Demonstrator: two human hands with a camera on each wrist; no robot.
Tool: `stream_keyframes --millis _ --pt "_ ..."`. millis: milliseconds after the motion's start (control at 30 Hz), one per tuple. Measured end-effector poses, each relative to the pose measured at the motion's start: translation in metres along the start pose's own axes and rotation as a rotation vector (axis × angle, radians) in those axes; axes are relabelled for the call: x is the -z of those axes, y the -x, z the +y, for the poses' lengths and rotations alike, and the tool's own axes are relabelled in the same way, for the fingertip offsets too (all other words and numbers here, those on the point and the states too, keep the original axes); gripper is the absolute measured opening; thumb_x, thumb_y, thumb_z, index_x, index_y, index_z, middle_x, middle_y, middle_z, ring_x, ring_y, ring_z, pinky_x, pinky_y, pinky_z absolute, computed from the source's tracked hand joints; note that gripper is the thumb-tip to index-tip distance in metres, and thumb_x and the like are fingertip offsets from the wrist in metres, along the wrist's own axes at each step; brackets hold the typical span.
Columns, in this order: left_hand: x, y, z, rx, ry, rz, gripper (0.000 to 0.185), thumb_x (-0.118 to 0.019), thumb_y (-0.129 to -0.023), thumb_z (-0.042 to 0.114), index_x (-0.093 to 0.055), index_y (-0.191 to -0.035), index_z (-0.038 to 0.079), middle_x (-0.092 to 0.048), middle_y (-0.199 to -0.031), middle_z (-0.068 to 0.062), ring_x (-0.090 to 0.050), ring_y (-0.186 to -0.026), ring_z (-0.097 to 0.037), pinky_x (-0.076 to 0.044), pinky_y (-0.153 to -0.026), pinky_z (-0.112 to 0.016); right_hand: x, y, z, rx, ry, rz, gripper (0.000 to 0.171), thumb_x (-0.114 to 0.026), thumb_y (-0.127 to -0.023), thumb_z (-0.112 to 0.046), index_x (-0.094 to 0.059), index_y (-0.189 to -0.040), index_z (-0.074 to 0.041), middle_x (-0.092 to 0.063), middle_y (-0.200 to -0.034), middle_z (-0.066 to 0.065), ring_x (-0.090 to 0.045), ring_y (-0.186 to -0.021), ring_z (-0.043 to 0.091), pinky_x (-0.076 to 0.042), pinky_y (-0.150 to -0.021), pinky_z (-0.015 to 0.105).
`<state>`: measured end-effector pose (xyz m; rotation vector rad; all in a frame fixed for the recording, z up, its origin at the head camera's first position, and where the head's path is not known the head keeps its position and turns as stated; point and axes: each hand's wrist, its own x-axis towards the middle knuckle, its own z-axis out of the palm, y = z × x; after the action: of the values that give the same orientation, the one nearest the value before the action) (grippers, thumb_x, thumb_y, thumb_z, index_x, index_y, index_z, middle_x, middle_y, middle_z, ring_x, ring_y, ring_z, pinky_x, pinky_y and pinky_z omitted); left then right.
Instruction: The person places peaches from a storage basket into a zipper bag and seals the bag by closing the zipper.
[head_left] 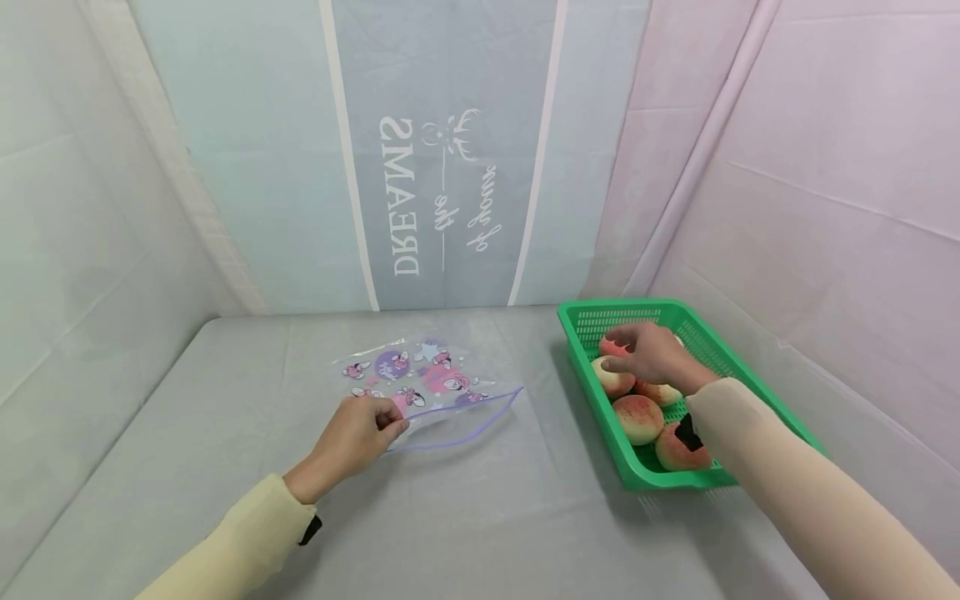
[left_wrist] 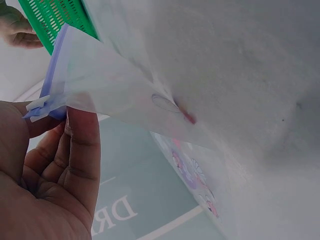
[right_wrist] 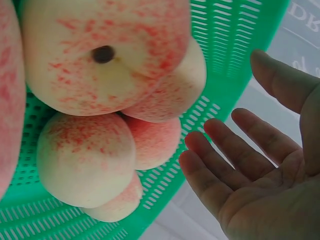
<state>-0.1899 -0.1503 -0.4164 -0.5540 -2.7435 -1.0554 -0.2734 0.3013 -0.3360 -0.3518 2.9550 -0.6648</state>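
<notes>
My left hand [head_left: 360, 435] pinches the edge of a clear zip bag [head_left: 450, 400] by its purple zip, near the white slider [left_wrist: 37, 106] in the left wrist view. The bag lies on the table with its mouth parted toward me, printed with pink and purple cartoon figures. On the right, my right hand [head_left: 654, 357] hovers over a green basket [head_left: 634, 477] of peaches, fingers spread and apart from the fruit. One peach [head_left: 638, 419] lies below that hand, and another peach [right_wrist: 85, 160] shows beside the fingers in the right wrist view.
A grey cloth covers the table [head_left: 480, 533]. Behind it hangs a blue-grey curtain [head_left: 450, 83] with white lettering, and pale cloth walls stand at both sides. The basket's rim rises around the peaches near the right wall.
</notes>
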Motion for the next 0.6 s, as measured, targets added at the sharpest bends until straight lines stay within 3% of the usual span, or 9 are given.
stream_keyframes --millis 367,600 --pt "0.003 -0.001 0.002 0.013 0.007 -0.009 0.014 -0.079 -0.089 0.007 -0.074 -0.077 0.008 -0.067 -0.068 0.000 -0.052 -0.056 -0.007 -0.046 -0.052 -0.024 -0.006 -0.005 0.009 -0.033 0.015 -0.083 0.076 -0.081 -0.090 -0.032 -0.049 -0.147 0.004 -0.053 -0.141 0.032 -0.054 -0.124 0.049 -0.051 -0.093 0.055" --pt "0.004 -0.002 0.003 0.031 0.013 -0.024 0.014 -0.079 -0.090 0.007 -0.074 -0.077 0.008 -0.068 -0.069 -0.001 -0.053 -0.057 -0.008 -0.046 -0.054 -0.024 -0.009 -0.007 0.013 -0.012 0.022 -0.088 0.075 -0.085 -0.087 -0.029 -0.052 -0.144 0.006 -0.054 -0.139 0.032 -0.058 -0.118 0.048 -0.053 -0.090 0.052"
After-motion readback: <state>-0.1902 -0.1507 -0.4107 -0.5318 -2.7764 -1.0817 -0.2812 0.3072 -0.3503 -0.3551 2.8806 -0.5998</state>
